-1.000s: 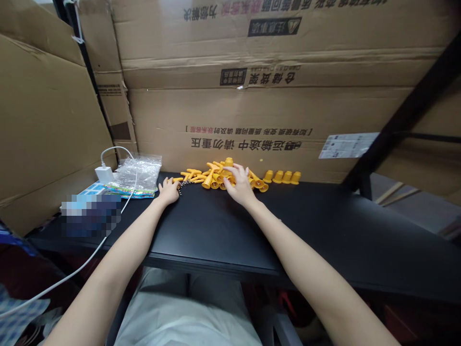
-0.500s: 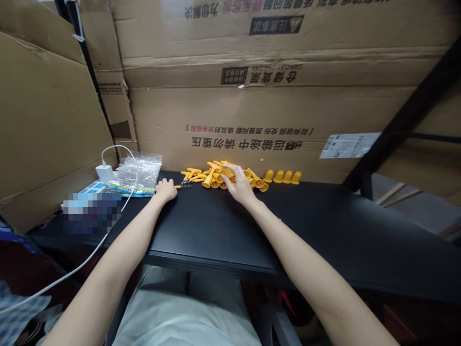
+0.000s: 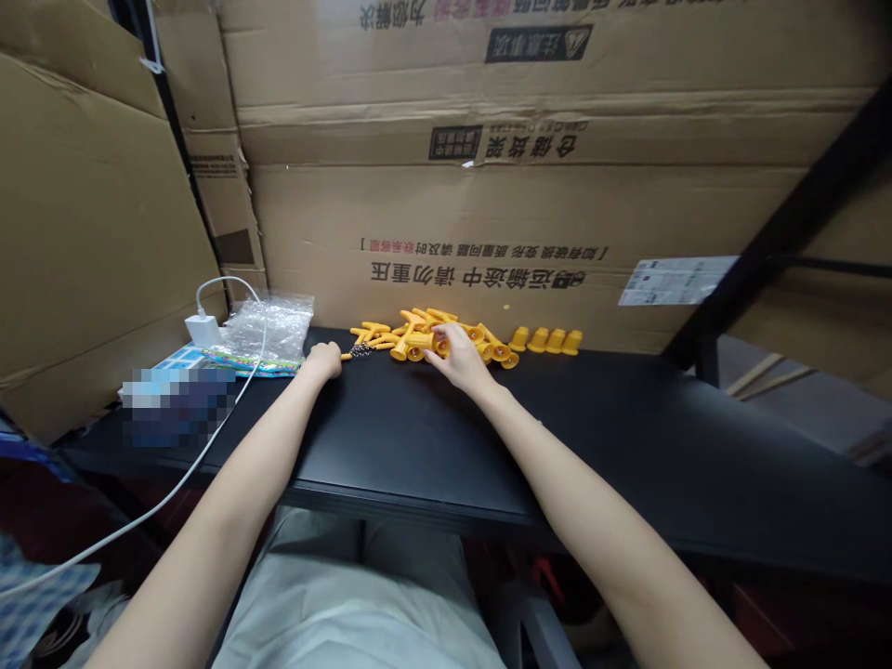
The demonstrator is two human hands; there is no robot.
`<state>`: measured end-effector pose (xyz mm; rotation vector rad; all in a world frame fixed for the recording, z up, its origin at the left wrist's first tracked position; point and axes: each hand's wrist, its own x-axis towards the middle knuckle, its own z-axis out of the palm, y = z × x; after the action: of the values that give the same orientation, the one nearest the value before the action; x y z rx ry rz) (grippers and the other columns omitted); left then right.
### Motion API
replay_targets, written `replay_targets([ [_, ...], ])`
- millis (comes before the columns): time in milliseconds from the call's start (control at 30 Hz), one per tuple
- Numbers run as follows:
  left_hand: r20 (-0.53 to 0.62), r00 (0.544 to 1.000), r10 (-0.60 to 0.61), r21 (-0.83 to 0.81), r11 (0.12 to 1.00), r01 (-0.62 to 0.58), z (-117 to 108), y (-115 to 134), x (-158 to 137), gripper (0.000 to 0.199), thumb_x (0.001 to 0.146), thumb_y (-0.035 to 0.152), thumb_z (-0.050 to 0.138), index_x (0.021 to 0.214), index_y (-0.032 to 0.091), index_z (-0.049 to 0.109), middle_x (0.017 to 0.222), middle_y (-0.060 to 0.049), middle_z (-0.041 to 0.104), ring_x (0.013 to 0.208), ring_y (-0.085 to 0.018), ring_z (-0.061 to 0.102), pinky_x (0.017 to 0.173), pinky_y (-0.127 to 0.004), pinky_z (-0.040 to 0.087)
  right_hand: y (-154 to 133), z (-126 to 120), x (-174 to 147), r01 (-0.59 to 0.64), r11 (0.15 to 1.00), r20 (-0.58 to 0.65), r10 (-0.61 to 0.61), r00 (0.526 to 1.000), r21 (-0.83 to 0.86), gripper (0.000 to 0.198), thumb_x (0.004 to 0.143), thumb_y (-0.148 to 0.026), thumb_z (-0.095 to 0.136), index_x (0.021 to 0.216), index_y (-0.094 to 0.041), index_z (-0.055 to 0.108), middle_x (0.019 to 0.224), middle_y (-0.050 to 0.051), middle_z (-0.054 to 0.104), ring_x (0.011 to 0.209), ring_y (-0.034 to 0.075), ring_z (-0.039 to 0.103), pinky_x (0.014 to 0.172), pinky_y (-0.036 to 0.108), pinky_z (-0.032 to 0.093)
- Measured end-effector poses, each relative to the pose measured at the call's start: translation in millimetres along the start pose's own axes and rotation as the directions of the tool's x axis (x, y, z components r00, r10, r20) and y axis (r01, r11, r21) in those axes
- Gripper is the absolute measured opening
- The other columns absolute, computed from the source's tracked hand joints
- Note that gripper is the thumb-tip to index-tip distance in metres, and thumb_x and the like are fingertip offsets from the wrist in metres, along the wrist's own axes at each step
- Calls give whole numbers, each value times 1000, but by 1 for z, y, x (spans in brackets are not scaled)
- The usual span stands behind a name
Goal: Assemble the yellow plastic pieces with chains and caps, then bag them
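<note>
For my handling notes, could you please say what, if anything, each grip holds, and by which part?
The left grip holds the spiral piece by its yellow end; the right grip seems to hold a yellow cup near its rim.

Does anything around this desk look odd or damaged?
The cardboard behind the desk looks odd: its printing is upside down and its left edge ragged. The jumbled yellow pieces contrast with the neat row of yellow cups.

Looks forward and down from the wearer's head, close above the pale trousers [image 3: 362, 595]. Faces an upright cardboard sheet [image 3: 418, 204] almost squarely, across the black desk [image 3: 418, 446], with left hand [image 3: 323, 360] and right hand [image 3: 463, 357] near mid-frame. Sees the desk's front edge [image 3: 418, 503] from above.
</note>
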<state>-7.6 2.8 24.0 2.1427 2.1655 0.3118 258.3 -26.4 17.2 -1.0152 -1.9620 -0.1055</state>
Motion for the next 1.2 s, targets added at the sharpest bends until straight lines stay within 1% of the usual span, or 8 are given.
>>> replay_targets([
  [100, 10, 998, -69, 68, 995, 69, -2, 0, -7, 39, 74, 16, 57, 112, 7, 56, 117, -27, 59, 113, -32, 57, 91, -37, 46, 3, 1, 0, 6, 1000, 26, -6, 1000, 6, 26, 78, -28, 62, 102, -19, 55, 99, 10, 60, 91, 26, 59, 85, 47, 48],
  [167, -8, 998, -60, 96, 994, 60, -5, 0, -12, 37, 78, 11, 51, 115, 8, 54, 117, -25, 59, 113, -31, 56, 92, -37, 45, 6, 3, -1, 10, 1000, 52, -10, 999, 12, 26, 77, -29, 64, 100, -20, 56, 95, 10, 61, 89, 26, 59, 83, 46, 49],
  [233, -24, 1000, 0, 97, 995, 2, -9, 0, -15, 36, 79, 8, 47, 114, 12, 53, 114, -20, 61, 110, -28, 58, 90, -35, 45, 8, 5, -2, 13, 1000, 96, -15, 995, 19, 26, 76, -29, 67, 99, -19, 57, 90, 9, 62, 87, 25, 60, 81, 45, 50],
  [333, -31, 994, 105, 45, 994, -104, -12, 2, -18, 35, 78, 8, 47, 110, 19, 54, 106, -13, 65, 102, -25, 61, 85, -31, 47, 11, 8, -4, 4, 1000, 157, -8, 988, 24, 29, 74, -28, 70, 98, -18, 58, 86, 8, 62, 82, 24, 60, 78, 43, 51],
  [400, -43, 989, 139, 14, 990, -139, -12, 4, -18, 33, 77, 9, 48, 107, 21, 56, 104, -11, 65, 99, -25, 62, 82, -31, 47, 12, 9, -5, -10, 999, 174, 4, 985, 33, 30, 72, -27, 72, 97, -18, 59, 87, 8, 63, 82, 23, 60, 77, 43, 51],
  [600, -62, 981, 182, -12, 983, -183, -8, 7, -18, 31, 77, 10, 48, 104, 23, 58, 101, -10, 66, 98, -26, 63, 80, -31, 47, 6, 10, -4, -49, 993, 157, 31, 987, 108, 29, 71, -26, 72, 96, -17, 59, 89, 7, 64, 81, 22, 62, 77, 41, 52],
  [833, -73, 980, 187, -33, 981, -189, -7, 7, -19, 33, 76, 11, 49, 104, 23, 58, 101, -9, 66, 97, -25, 62, 80, -31, 46, -3, 9, -4, -97, 984, 162, 73, 984, 147, 31, 70, -23, 74, 96, -17, 59, 91, 7, 66, 82, 21, 64, 79, 41, 52],
  [1200, -81, 977, 197, -43, 979, -201, -6, 7, -19, 32, 76, 10, 49, 104, 22, 58, 99, -10, 67, 95, -26, 62, 75, -30, 45, -1, 10, -4, -123, 974, 171, 90, 981, 192, 34, 70, -25, 73, 100, -17, 59, 94, 7, 66, 85, 21, 64, 82, 41, 51],
])
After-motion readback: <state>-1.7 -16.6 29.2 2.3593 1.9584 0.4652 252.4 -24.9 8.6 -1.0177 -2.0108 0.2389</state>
